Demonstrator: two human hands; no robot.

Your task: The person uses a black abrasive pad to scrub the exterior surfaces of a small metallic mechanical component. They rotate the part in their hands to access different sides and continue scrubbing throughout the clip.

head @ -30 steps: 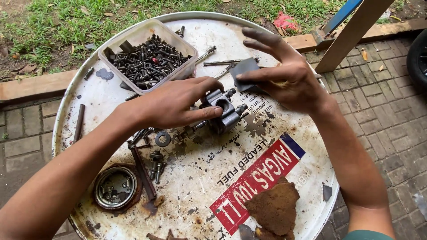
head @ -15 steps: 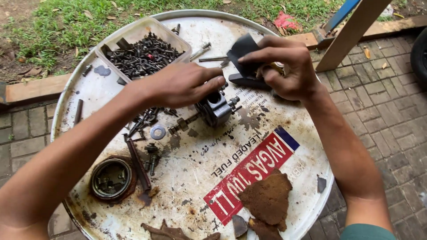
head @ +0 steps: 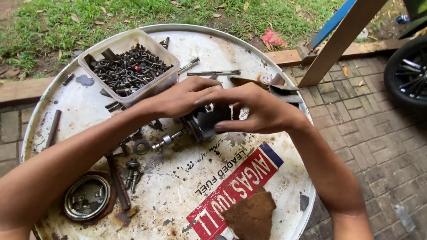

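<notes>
Where the rusty white drum top (head: 178,204) meets its left edge, a short dark rod (head: 53,128) lies flat, and a round metal cap (head: 86,198) sits near the lower left edge. Plastic tub (head: 129,66), pale and square-cornered, stands toward the upper left edge, heaped with black bolts and screws. Flat washer (head: 141,146), loose bolts (head: 132,173) and a threaded silver shaft (head: 167,140) lie scattered between the cap and the middle. Left hand (head: 184,98), curled, grips the top of a dark metal part (head: 207,124) at the middle of the drum top. That part is blocky, greasy and mostly hidden by fingers. Right hand (head: 262,111) clasps its right side, thumb underneath. Thin steel rod (head: 213,72) lies behind the hands toward the upper edge. Brown torn scrap (head: 251,215) rests at the lower edge.
</notes>
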